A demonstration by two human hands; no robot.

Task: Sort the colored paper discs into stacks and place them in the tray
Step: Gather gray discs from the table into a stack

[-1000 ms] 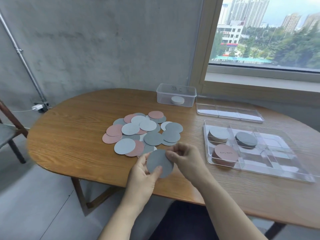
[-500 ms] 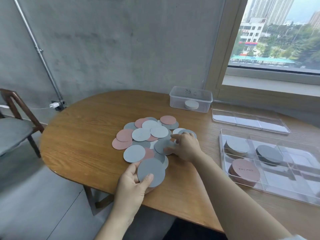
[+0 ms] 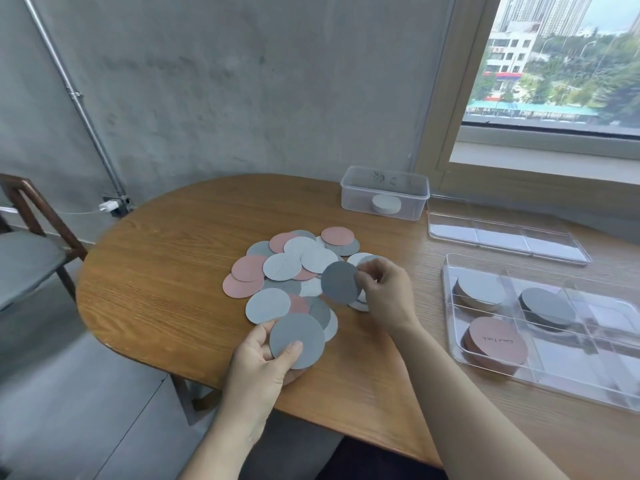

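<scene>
At a rounded wooden counter (image 3: pixel 166 271), a clear plastic divided tray (image 3: pixel 450 341) near the right edge already carries three stacks in separate compartments: pale grey (image 3: pixel 479 289), dark grey (image 3: pixel 547 308) and pink (image 3: pixel 497 342). A loose, overlapping heap of pink, pale grey and dark grey paper discs (image 3: pixel 294 268) covers the counter's middle. Toward the near edge, the left hand (image 3: pixel 258 372) has its grip closed on a grey disc (image 3: pixel 297 336), thumb on top and fingers beneath; anything under that disc is hidden. Over the heap's right side, the right hand (image 3: pixel 386 292) pinches a dark grey round paper disc (image 3: pixel 340 282) by its rim, lifted clear. The discs look thin, light and bendable, likely to slide on each other; edge pinches probably suit them best.
</scene>
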